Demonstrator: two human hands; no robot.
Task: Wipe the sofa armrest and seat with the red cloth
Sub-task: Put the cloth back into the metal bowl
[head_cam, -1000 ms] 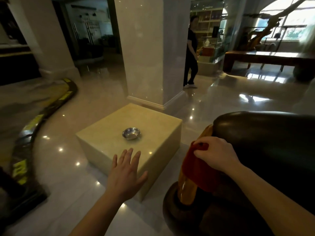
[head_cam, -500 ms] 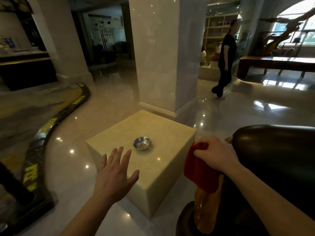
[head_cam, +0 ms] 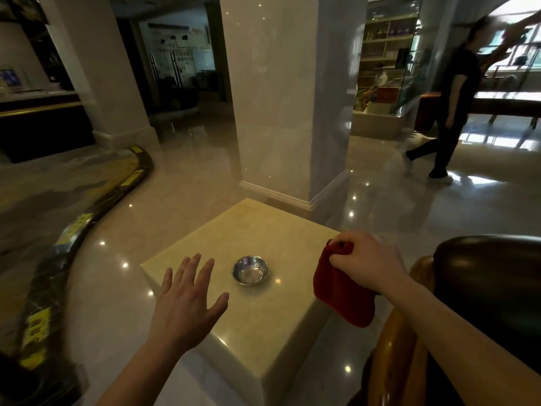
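My right hand [head_cam: 366, 265] grips the red cloth [head_cam: 342, 291], which hangs down from my fingers just left of the sofa armrest. The armrest [head_cam: 486, 276] is dark, rounded leather at the right edge, with a glossy wooden front panel [head_cam: 395, 353] below it. The cloth hangs over the right edge of the stone block and does not touch the leather. My left hand [head_cam: 187, 300] hovers flat with its fingers spread over the block's near left corner, holding nothing. The sofa seat is out of view.
A cream stone block table [head_cam: 295, 238] stands in front of me with a small metal bowl [head_cam: 250, 270] on it. Behind it rises a white pillar [head_cam: 287, 98]. A person in black [head_cam: 450, 101] walks across the glossy floor at the right. A dark curved curb [head_cam: 73, 230] runs along the left.
My right hand has lifted the red cloth off the armrest's wooden front, up and to the left. The view has swung right and tilted up, and the person in black has walked further right.
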